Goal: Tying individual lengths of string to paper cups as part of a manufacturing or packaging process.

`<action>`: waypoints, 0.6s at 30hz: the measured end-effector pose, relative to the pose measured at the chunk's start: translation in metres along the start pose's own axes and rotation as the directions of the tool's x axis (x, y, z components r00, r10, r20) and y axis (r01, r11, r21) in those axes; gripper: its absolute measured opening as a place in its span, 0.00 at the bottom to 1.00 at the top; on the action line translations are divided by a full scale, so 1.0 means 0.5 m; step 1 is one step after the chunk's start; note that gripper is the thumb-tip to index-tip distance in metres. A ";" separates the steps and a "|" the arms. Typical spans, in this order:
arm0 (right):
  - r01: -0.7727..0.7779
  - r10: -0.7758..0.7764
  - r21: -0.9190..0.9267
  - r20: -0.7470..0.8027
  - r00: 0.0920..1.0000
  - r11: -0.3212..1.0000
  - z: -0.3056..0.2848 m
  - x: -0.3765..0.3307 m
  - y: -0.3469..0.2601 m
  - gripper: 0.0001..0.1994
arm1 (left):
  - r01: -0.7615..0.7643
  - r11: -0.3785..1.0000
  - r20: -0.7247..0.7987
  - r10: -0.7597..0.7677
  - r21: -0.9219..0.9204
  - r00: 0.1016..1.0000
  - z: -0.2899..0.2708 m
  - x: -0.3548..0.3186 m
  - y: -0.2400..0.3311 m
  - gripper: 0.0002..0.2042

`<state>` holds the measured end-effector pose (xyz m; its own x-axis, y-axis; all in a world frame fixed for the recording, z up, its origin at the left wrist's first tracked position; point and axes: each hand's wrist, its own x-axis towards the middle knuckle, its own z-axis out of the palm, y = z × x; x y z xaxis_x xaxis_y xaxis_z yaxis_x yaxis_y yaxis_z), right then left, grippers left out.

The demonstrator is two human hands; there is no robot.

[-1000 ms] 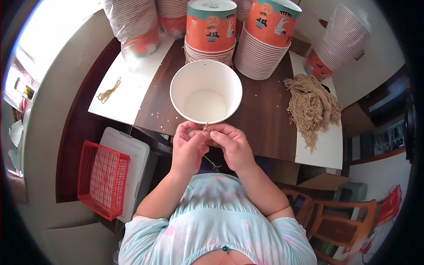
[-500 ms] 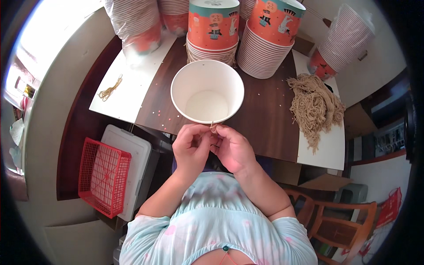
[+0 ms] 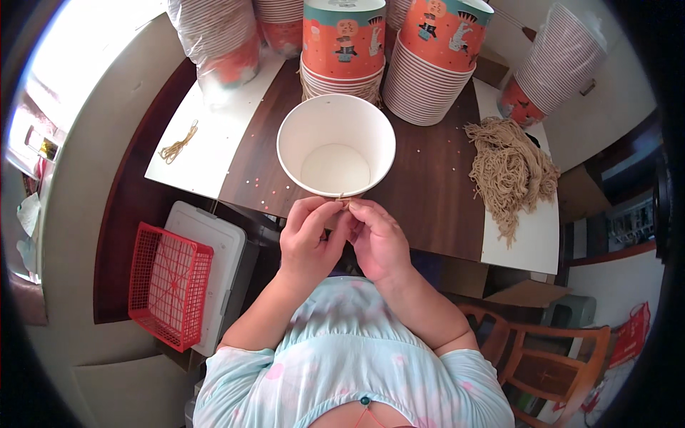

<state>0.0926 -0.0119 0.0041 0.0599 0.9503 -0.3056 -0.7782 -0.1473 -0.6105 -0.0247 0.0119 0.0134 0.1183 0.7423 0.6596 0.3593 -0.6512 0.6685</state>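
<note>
A white-lined paper bucket [image 3: 335, 121] stands open-topped near the table's front edge. Against its near rim, my left hand [image 3: 308, 237] and my right hand [image 3: 382, 241] meet with fingertips together. Both pinch a thin tan cord [image 3: 342, 195], of which only a short bit shows above the fingers. How the cord runs between the fingers is hidden. To the right lies a tangled heap of tan cords [image 3: 510, 171]; a small looped bundle of yellowish cord [image 3: 176, 146] rests on the table's white left part.
Behind the bucket rise stacks of orange printed buckets [image 3: 342, 43], with another stack [image 3: 431, 78] beside them. Plastic-wrapped stacks [image 3: 217, 43] stand further out. Small dots litter the brown tabletop [image 3: 428, 192]. At lower left is a red basket [image 3: 171, 285]; a wooden chair [image 3: 549, 357] is at lower right.
Fingertips have drawn closer together on the cord, and less of it sticks up at the rim. The bucket has hardly moved.
</note>
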 end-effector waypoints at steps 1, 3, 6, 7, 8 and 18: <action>0.009 -0.009 -0.005 -0.012 1.000 1.000 0.001 -0.001 -0.001 0.06 | 0.000 1.000 0.015 0.000 0.024 1.000 0.000 0.000 -0.001 0.11; 0.043 -0.044 -0.015 -0.025 0.999 0.999 0.007 -0.005 0.005 0.06 | -0.019 0.999 -0.002 0.019 0.048 1.000 0.001 0.000 -0.002 0.10; 0.102 -0.104 -0.044 -0.043 0.994 0.994 0.006 -0.001 0.016 0.06 | -0.049 0.996 -0.008 0.050 0.080 0.999 0.003 0.005 0.000 0.08; 0.125 -0.128 -0.062 -0.046 0.991 0.990 0.006 0.000 0.019 0.06 | -0.061 0.994 0.001 0.061 0.090 0.998 0.002 0.009 0.003 0.07; 0.125 -0.128 -0.061 -0.046 0.991 0.990 0.009 -0.001 0.019 0.06 | -0.060 0.994 0.002 0.061 0.090 0.998 -0.001 0.011 0.009 0.07; 0.445 -0.392 -0.675 0.244 0.887 0.588 -0.003 0.004 -0.015 0.08 | 0.772 0.244 0.540 -0.593 -0.587 0.598 -0.045 0.020 -0.022 0.01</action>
<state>0.0995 -0.0093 0.0073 0.2058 0.9676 0.1462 -0.0092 0.1513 -0.9884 -0.0484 0.0227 0.0204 0.3573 0.9150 -0.1873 -0.3645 0.3212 0.8741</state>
